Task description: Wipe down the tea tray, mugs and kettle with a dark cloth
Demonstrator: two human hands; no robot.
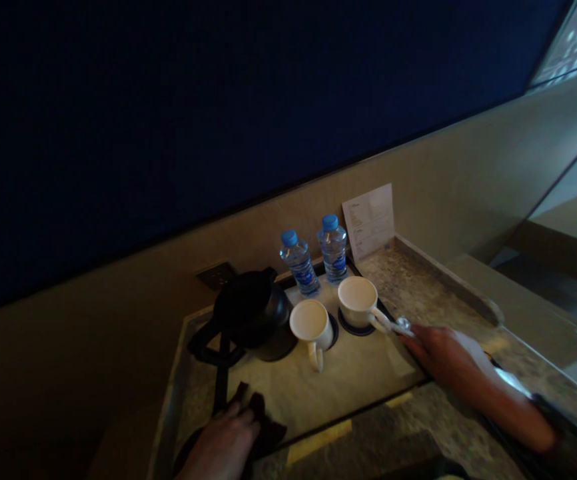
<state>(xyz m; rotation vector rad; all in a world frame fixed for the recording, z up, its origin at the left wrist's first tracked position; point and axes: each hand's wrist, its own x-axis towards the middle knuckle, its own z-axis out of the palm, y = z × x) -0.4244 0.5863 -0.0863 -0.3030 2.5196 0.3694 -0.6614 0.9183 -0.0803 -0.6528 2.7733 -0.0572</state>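
Note:
My right hand [443, 357] reaches in from the right and pinches something small and white [402, 326] at the handle of the right white cup [358, 302]. That cup stands on a dark coaster on a pale tray [353, 377]. A second white cup [311, 326] stands to its left, handle toward me. My left hand [221, 443] rests at the tray's near left corner on a dark cloth-like thing [261, 417]. A black kettle [251, 310] stands on the tray's left side.
Two small water bottles with blue caps [298, 262] [333, 248] stand at the tray's back. A white printed card [369, 220] leans on the wall. A wall socket [216, 274] sits behind the kettle. The speckled stone counter [418, 280] runs to the right.

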